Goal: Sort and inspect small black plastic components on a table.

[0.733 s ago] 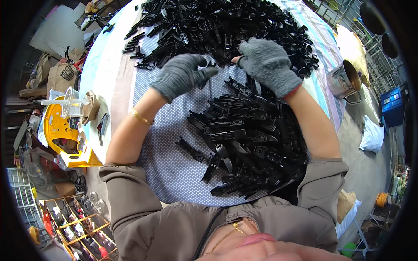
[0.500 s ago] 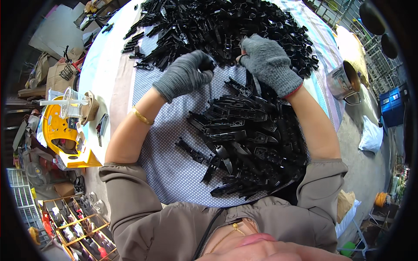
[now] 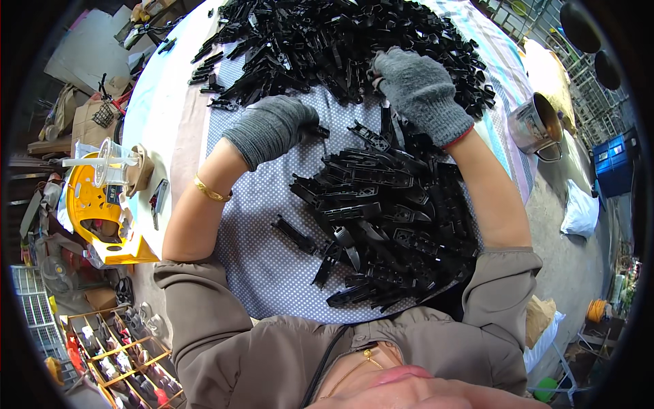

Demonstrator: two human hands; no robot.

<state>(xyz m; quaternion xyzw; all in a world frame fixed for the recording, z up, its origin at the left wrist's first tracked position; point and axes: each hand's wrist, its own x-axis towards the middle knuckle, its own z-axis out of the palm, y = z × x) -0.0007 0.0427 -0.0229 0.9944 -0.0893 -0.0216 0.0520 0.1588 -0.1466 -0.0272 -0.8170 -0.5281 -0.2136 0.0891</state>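
Both hands wear grey knit gloves with the fingertips bare. My left hand (image 3: pixel 271 129) is closed, fingers curled inward, over the dotted cloth. A small black plastic part (image 3: pixel 320 130) pokes out from its fingers. My right hand (image 3: pixel 421 85) is closed at the near edge of the large far pile of black plastic parts (image 3: pixel 320 51). Its fingertips are mostly turned away, so what they pinch, if anything, is hidden. Between my forearms lies a nearer pile of longer black plastic pieces (image 3: pixel 368 194), some reaching under my right wrist. One piece (image 3: pixel 294 235) sits at this pile's left edge.
The round table carries a patterned cloth (image 3: pixel 252 273). Left of it are a yellow plastic stool (image 3: pixel 133 249) with a clear cup (image 3: pixel 112 163) on top, and a dark hand tool (image 3: pixel 158 203). A metal mug (image 3: pixel 535 126) stands at the right edge. A shoe rack (image 3: pixel 129 361) is lower left.
My left hand has moved left and toward me, away from the far pile, with a black part in its fingers. My right hand has shifted slightly farther away.
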